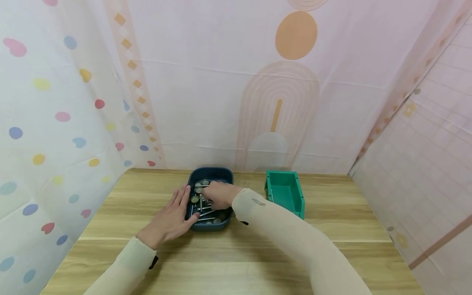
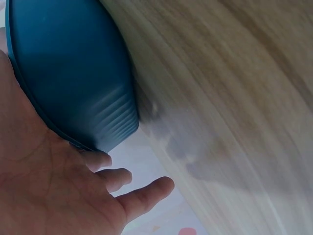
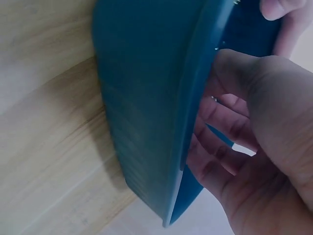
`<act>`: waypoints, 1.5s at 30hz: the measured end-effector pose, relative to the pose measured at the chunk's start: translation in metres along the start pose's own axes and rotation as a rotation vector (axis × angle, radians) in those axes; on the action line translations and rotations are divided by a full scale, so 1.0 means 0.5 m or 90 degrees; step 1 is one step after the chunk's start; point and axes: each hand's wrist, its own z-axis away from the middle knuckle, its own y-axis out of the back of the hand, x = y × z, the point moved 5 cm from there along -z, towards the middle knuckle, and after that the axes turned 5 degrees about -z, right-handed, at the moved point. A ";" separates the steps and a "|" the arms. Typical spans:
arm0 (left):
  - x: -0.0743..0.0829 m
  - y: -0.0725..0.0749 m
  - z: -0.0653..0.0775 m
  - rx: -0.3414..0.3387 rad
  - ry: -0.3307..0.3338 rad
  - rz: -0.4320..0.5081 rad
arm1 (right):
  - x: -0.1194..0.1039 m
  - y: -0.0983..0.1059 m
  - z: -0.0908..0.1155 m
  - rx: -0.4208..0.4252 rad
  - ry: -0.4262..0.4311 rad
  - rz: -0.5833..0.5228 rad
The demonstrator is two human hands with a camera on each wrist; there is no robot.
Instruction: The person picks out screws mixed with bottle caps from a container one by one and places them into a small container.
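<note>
A dark blue basin (image 1: pixel 210 227) stands on the table, holding several metal rods or long screws (image 1: pixel 208 214) and round discs (image 1: pixel 194 199). My left hand (image 1: pixel 171 219) rests against its left rim, fingers extended and thumb over the edge. In the left wrist view the palm of that hand (image 2: pixel 58 181) lies along the basin's side (image 2: pixel 73 63). My right hand (image 1: pixel 220 195) reaches down into the basin among the metal pieces with bent fingers. The right wrist view shows its fingers (image 3: pixel 227 120) inside the wall, their tips hidden, so any grasp is unclear.
To the right of the basin, a green open-fronted bin (image 1: pixel 282 173) sits near the back of the wooden table (image 1: pixel 206 270). A thin light strip shows along its left inner side. Patterned curtains (image 1: pixel 206 102) hang behind and at both sides.
</note>
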 end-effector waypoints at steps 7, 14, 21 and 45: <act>-0.004 0.000 -0.003 0.001 0.000 -0.004 | 0.016 0.016 0.016 0.078 0.016 -0.051; -0.005 -0.002 -0.005 0.005 0.001 -0.008 | 0.029 0.031 0.043 0.145 0.034 -0.143; -0.008 -0.002 -0.008 0.005 0.006 0.004 | 0.045 0.043 0.073 0.177 0.020 -0.191; -0.011 -0.007 -0.004 0.006 0.010 0.013 | 0.140 0.070 0.208 0.205 -0.086 -0.399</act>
